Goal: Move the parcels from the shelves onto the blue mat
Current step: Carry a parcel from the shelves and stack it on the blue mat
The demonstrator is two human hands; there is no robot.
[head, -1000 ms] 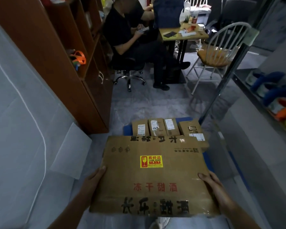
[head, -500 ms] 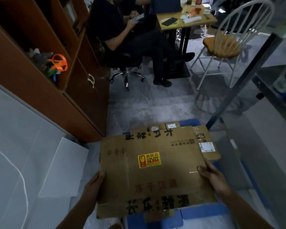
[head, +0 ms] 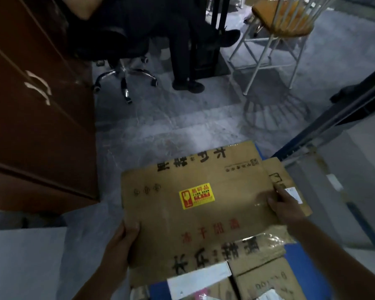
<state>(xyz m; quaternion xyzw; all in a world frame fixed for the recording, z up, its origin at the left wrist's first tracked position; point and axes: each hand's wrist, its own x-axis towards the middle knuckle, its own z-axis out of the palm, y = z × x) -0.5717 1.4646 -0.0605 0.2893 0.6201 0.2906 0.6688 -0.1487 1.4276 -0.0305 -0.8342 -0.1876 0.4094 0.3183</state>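
Observation:
A big flat cardboard parcel (head: 195,204) with a yellow sticker and dark lettering is held low over the floor. My left hand (head: 121,245) grips its left edge, thumb on top. My right hand (head: 284,206) grips its right edge, fingers curled over the top face. The parcel covers most of the blue mat (head: 299,254), which shows only as strips at its right and near edges. Beside my right hand a smaller parcel (head: 290,187) with a white label peeks out. Two more parcels (head: 266,280) lie at the near edge, one with a white label (head: 199,278).
A brown wooden cabinet (head: 37,118) stands close on the left. A dark metal shelf post (head: 333,118) slants on the right. Ahead sits a person (head: 182,50) on a wheeled chair (head: 126,76), next to a white chair (head: 275,40). A white panel (head: 24,263) lies near left.
The big parcel has gone forward and down over the mat, now hiding the row of small parcels. My view has tipped further downward. Both hands kept their grip.

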